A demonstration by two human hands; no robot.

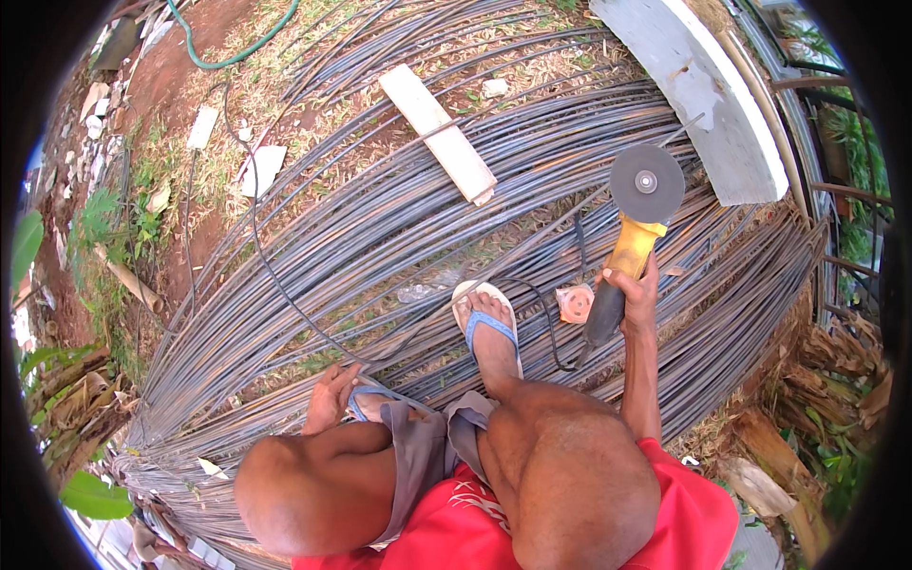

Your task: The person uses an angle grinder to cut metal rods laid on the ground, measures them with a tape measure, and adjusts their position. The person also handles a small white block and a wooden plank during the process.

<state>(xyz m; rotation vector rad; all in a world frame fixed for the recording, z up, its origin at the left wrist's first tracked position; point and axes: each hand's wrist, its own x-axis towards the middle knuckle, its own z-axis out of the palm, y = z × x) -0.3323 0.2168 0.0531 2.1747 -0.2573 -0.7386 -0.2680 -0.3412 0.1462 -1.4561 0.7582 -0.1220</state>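
The right hand has its fingers clamped round the yellow grinder, disc over the steel rods, left hand low beside them, its grip impossible to tell, apparently lining up a cut that calls for one steadied rod.

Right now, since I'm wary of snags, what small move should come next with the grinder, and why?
I'd probably ease the black cable away from the right foot before moving the grinder. The cable loops from the tool's rear end toward that sandalled foot, while the right hand grips the tool, so it could catch.
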